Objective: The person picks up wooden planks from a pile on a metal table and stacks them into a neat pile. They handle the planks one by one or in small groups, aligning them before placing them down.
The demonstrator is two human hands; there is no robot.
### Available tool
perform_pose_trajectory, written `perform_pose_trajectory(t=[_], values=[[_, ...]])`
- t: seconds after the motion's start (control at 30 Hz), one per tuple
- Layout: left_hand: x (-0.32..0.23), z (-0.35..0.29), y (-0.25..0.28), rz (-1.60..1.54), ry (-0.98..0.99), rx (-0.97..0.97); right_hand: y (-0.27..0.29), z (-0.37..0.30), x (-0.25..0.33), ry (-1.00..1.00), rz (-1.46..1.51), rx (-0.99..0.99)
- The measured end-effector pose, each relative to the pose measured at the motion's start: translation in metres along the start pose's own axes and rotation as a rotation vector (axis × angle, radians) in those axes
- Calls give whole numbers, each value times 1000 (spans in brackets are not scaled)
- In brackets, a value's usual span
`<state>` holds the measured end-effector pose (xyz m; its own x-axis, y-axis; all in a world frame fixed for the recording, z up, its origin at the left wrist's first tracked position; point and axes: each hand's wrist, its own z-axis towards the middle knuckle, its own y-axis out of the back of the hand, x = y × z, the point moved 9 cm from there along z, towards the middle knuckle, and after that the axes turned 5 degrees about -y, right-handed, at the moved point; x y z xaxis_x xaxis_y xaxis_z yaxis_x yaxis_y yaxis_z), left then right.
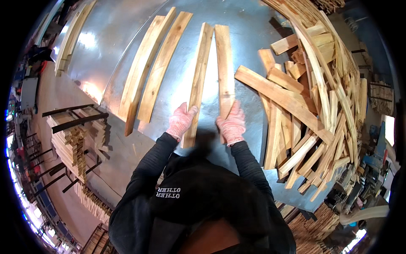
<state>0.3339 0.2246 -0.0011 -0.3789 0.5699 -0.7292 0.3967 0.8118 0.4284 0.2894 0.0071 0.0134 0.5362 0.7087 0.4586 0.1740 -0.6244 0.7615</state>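
In pale pink gloves, both my hands are at the near ends of two long wooden strips lying on a shiny metal table (249, 112). My left hand (182, 120) is closed on the left wooden strip (200, 76), its thumb against the side. The right wooden strip (225, 63) is gripped by my right hand (232, 123), whose fingers wrap its edge. The far ends of both strips almost meet, while their near ends stand apart. Farther left lie a separate plank (165, 67) and a pair of planks (143, 67) side by side.
A big jumbled heap of wooden strips (287, 101) covers the table's right side. Stacked boards (69, 139) rest on a dark metal rack (80, 121) at the left. More planks (74, 38) lie at the far left table edge.
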Motion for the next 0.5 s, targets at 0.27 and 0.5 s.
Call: perform_pose_trajectory(t=[0.27,0.5], values=[[6,3,-52,-99,-36,-90,200,30,18,529,-471,-591],[36,18,-73,-191,-51,-62,439,176,-210,-136,-868,-318]])
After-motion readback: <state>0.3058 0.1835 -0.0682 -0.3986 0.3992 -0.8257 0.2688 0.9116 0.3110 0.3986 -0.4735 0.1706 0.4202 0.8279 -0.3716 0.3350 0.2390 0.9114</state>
